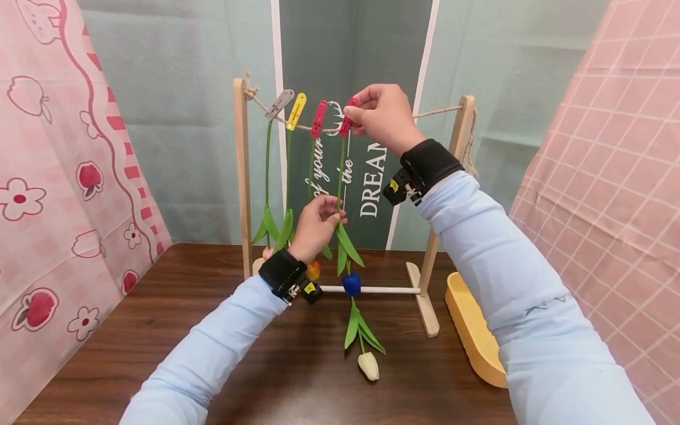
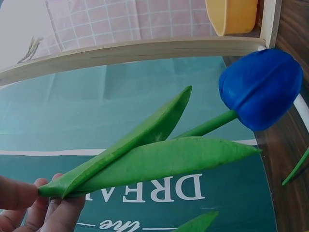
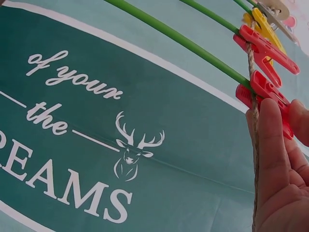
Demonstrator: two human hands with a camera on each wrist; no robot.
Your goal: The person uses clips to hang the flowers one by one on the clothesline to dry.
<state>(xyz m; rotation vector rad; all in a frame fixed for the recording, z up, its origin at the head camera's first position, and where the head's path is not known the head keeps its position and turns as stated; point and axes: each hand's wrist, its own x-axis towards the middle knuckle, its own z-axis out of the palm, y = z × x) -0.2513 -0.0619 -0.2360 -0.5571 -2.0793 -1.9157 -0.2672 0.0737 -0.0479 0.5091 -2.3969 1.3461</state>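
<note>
My right hand (image 1: 383, 118) pinches a red clothespin (image 1: 346, 121) on the twine rope (image 3: 256, 159); the pin's tip is on the stem end of a blue tulip (image 1: 351, 284), which hangs head down. Lower on that same stem, my left hand (image 1: 317, 226) holds it between thumb and fingers, just above the leaves (image 2: 159, 159). To the left, another red clothespin (image 1: 319, 119), a yellow one (image 1: 296, 111) and a grey one (image 1: 279, 105) sit on the rope, each with a green stem below. An orange flower head (image 1: 313, 270) shows partly behind my left wrist.
The rope spans a wooden frame (image 1: 461, 136) with a white bottom bar (image 1: 388, 290). On the brown table (image 1: 297, 366) lies a white tulip (image 1: 368, 366) in front of the frame. A yellow tray (image 1: 470, 324) stands at the right, partly behind my right sleeve.
</note>
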